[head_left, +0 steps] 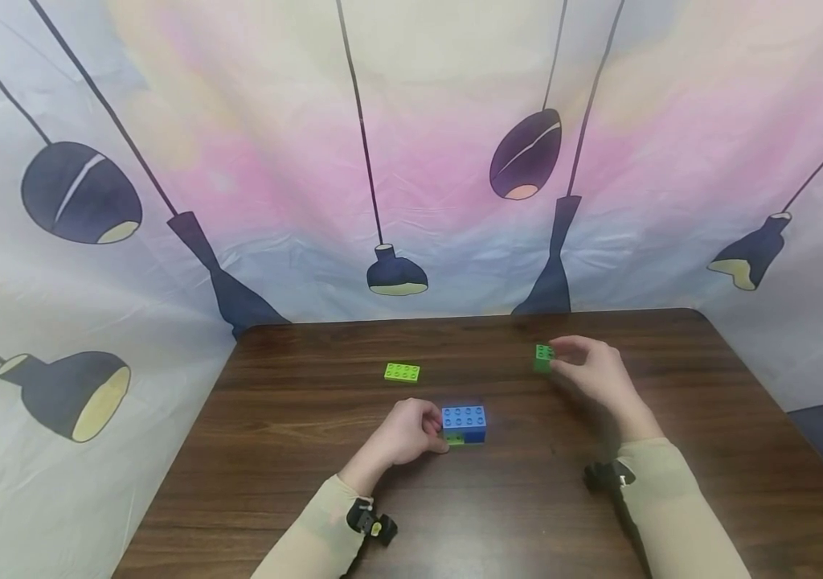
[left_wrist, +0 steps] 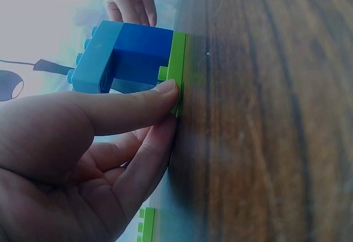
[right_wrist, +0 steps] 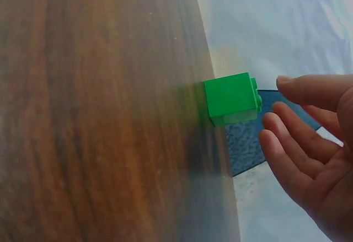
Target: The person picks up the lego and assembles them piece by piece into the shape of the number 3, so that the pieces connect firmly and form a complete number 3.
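Observation:
A stack of toy building bricks stands on the table in front of my left hand (head_left: 407, 432). Its top is a light blue brick (head_left: 464, 416), under that sits a dark blue brick (left_wrist: 143, 52), and at the bottom lies a lime green plate (left_wrist: 177, 57). My left thumb and fingertips pinch the near end of that plate; the light blue brick overhangs this end. Farther back on the right, a small green brick (right_wrist: 231, 98) stands upright on the table. My right hand (head_left: 595, 371) is beside it, thumb and fingers spread apart around its studded top side.
Another lime green plate (head_left: 402, 372) lies studs up on the brown wooden table (head_left: 296, 482), behind and left of the stack. A fabric backdrop (head_left: 448, 161) printed with hanging lamps rises behind the table's far edge. Each wrist wears a small black camera (head_left: 371, 521).

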